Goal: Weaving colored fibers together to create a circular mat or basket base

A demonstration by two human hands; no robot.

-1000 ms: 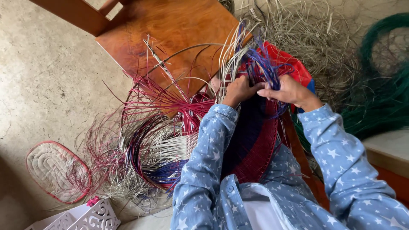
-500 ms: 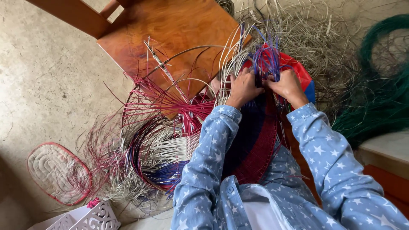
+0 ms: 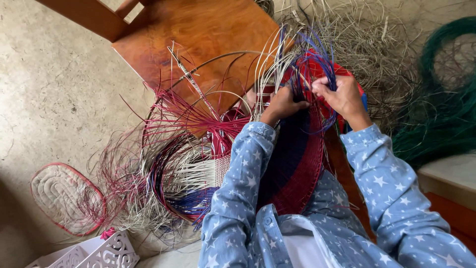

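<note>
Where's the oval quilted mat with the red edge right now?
The mat lies on the floor at the lower left of the head view, beside the loose red strands and just above the white cut-out box.

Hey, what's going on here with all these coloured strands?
A person in a blue star-print shirt is weaving a basket. The left hand and right hand both pinch loose blue and pale strands at the top edge of a partly woven red and dark blue basket held against the body. Bundles of red, blue and pale weaving strands lie spread to the left, partly over a wooden stool. A coil of green strands lies to the right, and an oval woven mat lies on the floor.
</note>
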